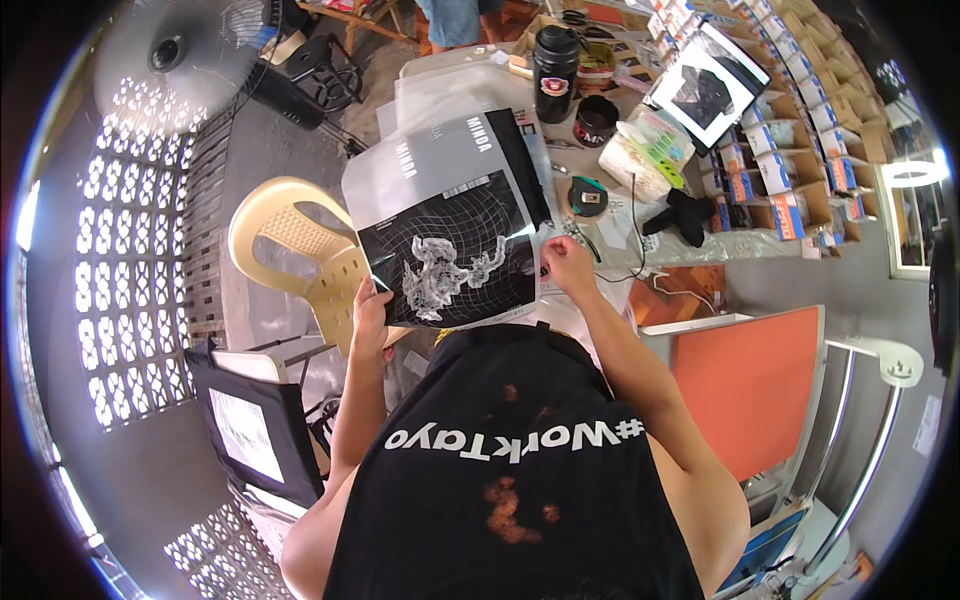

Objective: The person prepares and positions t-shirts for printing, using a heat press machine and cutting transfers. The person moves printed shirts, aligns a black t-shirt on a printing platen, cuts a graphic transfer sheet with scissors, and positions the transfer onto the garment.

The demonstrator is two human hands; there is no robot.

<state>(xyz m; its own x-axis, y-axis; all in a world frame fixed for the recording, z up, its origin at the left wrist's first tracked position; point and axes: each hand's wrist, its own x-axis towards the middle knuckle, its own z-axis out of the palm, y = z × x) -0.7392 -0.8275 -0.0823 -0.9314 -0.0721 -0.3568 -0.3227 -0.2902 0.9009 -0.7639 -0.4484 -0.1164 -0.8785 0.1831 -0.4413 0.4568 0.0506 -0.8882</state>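
A flat plastic packaging bag [455, 250], black with a white line drawing over a curved grid and a grey band across its far part, is held up in front of my torso. My left hand [372, 310] grips its lower left edge, thumb on the printed face. At the right edge, my right hand [568, 268] is closed with the fingers curled in; what sits between the fingertips is too small to tell. Black material [520, 160] shows along the bag's far right side.
Beyond the bag, a cluttered table carries a black bottle [556, 75], a dark round container [596, 120], a tape measure [587, 197] and a black cloth [684, 218]. Stacked cardboard bins [770, 170] stand at right. A cream plastic chair [290, 240] and a fan [170, 60] are left. Another person's legs [460, 25] show far ahead.
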